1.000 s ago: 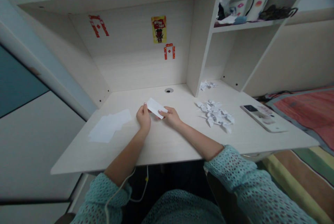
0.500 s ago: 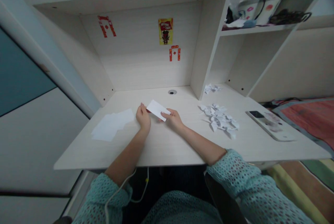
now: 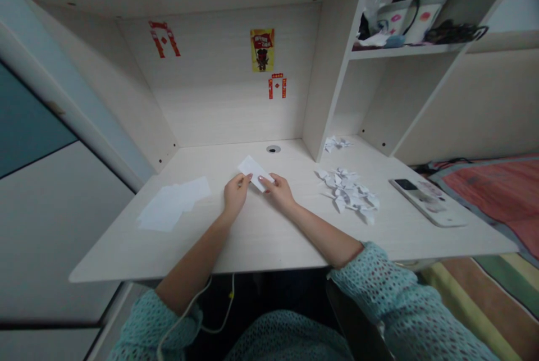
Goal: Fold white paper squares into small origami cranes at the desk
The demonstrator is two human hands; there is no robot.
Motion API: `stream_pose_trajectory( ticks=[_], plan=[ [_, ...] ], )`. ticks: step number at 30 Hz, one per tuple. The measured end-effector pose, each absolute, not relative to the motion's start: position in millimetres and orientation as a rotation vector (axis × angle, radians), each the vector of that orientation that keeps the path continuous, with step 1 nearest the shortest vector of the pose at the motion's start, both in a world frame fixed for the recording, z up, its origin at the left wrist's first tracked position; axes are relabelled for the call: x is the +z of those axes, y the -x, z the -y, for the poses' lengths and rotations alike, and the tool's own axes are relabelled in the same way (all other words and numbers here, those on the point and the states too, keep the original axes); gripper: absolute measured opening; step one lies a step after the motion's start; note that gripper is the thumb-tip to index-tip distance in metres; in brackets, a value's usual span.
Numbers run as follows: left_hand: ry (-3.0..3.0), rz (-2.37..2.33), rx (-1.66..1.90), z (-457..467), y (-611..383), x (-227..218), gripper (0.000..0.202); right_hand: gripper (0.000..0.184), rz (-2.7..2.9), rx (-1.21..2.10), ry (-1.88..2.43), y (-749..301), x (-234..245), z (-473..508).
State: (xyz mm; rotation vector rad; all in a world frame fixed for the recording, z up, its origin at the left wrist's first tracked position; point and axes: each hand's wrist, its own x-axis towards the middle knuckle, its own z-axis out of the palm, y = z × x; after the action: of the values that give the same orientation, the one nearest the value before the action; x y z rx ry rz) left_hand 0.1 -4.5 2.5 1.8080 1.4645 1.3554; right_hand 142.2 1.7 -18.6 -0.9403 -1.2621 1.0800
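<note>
A small white sheet of paper (image 3: pixel 254 168) is held above the middle of the desk, tilted, between both hands. My left hand (image 3: pixel 236 193) pinches its near left edge, fingers curled. My right hand (image 3: pixel 279 190) grips the right end with the thumb on top. To the left lies a spread of white paper sheets (image 3: pixel 170 206), overlapping each other. On the right is a heap of folded white paper pieces (image 3: pixel 349 190), with a smaller group of folded paper (image 3: pixel 336 143) behind it by the divider.
A phone (image 3: pixel 425 201) lies face down at the desk's right side. Shelf dividers (image 3: pixel 332 69) rise behind. Cups with pens (image 3: pixel 415 16) stand on the upper right shelf. A round cable hole (image 3: pixel 273 149) sits at the back. A white cable (image 3: pixel 231 299) hangs below the front edge.
My left hand has shifted right along the paper, its thumb now over the near edge. The right hand still grips the paper. The view has turned slightly.
</note>
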Motion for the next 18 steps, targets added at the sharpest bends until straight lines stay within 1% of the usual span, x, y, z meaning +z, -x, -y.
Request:
stream_pose_trajectory(
  ticks=[6, 9, 13, 18],
  plan=[
    [-1.971, -1.727, 1.128, 5, 5, 2, 0.035, 0.03, 1.218, 1.037, 0.924, -149, -16, -5],
    [-1.945, -1.711, 1.174, 4, 6, 3, 0.032, 0.027, 1.168, 1.109, 0.956, -152, -14, -6],
    [-1.833, -1.678, 1.312, 2, 8, 4, 0.028, 0.029, 1.109, 1.214, 0.968, -153, -12, -5],
    [-1.771, -1.63, 1.307, 5, 6, 3, 0.029, 0.028, 1.12, 1.18, 0.981, -151, -9, -1]
  ],
)
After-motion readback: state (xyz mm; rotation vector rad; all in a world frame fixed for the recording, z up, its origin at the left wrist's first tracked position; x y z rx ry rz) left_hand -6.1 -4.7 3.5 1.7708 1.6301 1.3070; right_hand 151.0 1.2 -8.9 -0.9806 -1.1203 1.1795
